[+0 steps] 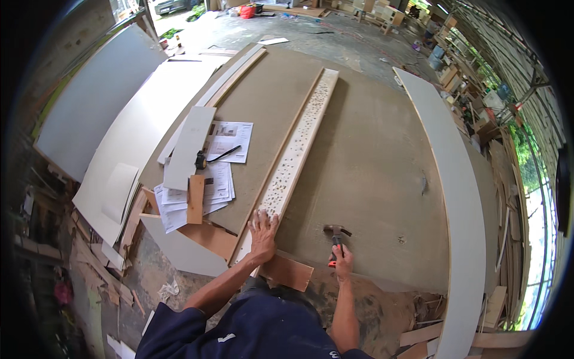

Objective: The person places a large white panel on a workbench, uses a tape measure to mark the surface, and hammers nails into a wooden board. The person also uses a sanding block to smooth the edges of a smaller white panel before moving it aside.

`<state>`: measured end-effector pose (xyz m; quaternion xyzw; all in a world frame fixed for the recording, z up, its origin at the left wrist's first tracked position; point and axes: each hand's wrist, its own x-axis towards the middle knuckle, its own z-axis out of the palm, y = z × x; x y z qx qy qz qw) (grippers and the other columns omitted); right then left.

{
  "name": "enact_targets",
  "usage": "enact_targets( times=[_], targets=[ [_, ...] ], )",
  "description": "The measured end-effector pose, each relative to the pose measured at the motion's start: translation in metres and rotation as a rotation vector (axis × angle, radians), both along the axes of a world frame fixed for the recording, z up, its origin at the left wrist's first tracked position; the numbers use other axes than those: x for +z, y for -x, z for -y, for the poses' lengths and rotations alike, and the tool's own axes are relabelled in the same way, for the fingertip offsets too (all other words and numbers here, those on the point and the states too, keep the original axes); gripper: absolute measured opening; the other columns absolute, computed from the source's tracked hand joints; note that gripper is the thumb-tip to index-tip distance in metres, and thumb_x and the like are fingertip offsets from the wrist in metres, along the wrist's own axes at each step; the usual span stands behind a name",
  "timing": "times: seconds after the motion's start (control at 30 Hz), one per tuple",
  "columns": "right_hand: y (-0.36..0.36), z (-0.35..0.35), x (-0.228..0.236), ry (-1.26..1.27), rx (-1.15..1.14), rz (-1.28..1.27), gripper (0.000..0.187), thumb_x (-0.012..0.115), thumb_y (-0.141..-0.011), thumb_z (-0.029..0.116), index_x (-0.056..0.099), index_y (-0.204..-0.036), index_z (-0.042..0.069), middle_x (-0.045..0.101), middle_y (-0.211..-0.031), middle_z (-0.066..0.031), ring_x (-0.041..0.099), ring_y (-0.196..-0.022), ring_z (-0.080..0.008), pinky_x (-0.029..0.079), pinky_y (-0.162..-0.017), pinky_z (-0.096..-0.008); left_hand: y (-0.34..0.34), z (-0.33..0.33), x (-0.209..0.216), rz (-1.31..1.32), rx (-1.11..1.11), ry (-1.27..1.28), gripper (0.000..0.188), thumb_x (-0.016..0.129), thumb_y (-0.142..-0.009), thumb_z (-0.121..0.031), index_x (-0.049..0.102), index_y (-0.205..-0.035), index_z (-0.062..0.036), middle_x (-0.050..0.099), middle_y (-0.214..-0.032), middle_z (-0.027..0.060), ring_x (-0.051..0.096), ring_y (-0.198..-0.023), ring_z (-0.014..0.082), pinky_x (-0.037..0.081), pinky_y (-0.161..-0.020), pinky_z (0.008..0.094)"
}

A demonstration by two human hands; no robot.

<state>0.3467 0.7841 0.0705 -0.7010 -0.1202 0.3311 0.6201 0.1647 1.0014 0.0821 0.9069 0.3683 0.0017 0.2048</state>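
A long, narrow white board (297, 152) covered in brownish specks lies lengthwise on the worktable, with a thin wooden strip (281, 154) along its left edge. My left hand (263, 236) rests on the board's near end, fingers spread and palm down. In my right hand (342, 263) is a claw hammer (337, 232) with a dark head and a black and red handle. It is held just right of the board, head pointing away from me. A short brown wood piece (288, 272) sits by the board's near end, close to my body.
Paper sheets (230, 140), a small white panel (190, 143), a black tape measure (201, 160) and a wood offcut (195, 200) lie left on the brown worktable (371, 161). A long white panel (457, 179) runs along the right. White sheets (143, 113) lean at left; scrap wood surrounds the table.
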Motion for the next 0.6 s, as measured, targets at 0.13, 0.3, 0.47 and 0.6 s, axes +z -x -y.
enact_targets(
  times=[0.13, 0.3, 0.47, 0.6],
  targets=[
    [0.008, 0.004, -0.006, -0.022, -0.048, 0.049, 0.021, 0.063, -0.095, 0.027, 0.059, -0.087, 0.007, 0.056, -0.067, 0.0006, 0.053, -0.057, -0.0073, 0.042, -0.052, -0.0228, 0.016, -0.002, -0.010, 0.101, -0.047, 0.060, 0.088, 0.065, -0.075, -0.005, 0.027, -0.154, -0.0159, 0.004, -0.160, 0.0271, -0.008, -0.147, 0.0479, -0.002, -0.115, 0.0630],
    [0.017, 0.002, -0.011, -0.040, -0.099, 0.044, 0.021, 0.063, -0.095, 0.026, 0.058, -0.087, 0.007, 0.054, -0.068, 0.0013, 0.053, -0.059, -0.0072, 0.043, -0.053, -0.0227, 0.031, -0.006, 0.025, 0.081, 0.121, -0.130, 0.117, 0.083, -0.058, -0.049, 0.027, -0.152, -0.0071, 0.007, -0.159, 0.0299, -0.003, -0.148, 0.0467, 0.001, -0.118, 0.0558],
    [0.015, -0.004, -0.009, -0.039, -0.088, 0.036, 0.021, 0.063, -0.095, 0.025, 0.058, -0.087, 0.007, 0.055, -0.069, 0.0010, 0.053, -0.058, -0.0071, 0.043, -0.053, -0.0232, 0.039, -0.016, 0.003, 0.140, 0.235, -0.010, 0.116, 0.083, -0.056, -0.050, 0.031, -0.151, -0.0063, 0.026, -0.152, 0.0260, 0.028, -0.135, 0.0444, 0.020, -0.112, 0.0527],
    [0.013, -0.005, -0.003, 0.046, -0.096, 0.036, 0.022, 0.063, -0.095, 0.026, 0.059, -0.086, 0.006, 0.055, -0.068, 0.0005, 0.053, -0.058, -0.0073, 0.044, -0.054, -0.0241, 0.037, -0.019, -0.002, 0.160, 0.258, -0.105, 0.113, 0.082, -0.055, -0.049, 0.036, -0.148, -0.0059, 0.036, -0.146, 0.0229, 0.038, -0.122, 0.0400, 0.028, -0.106, 0.0493]
  ],
)
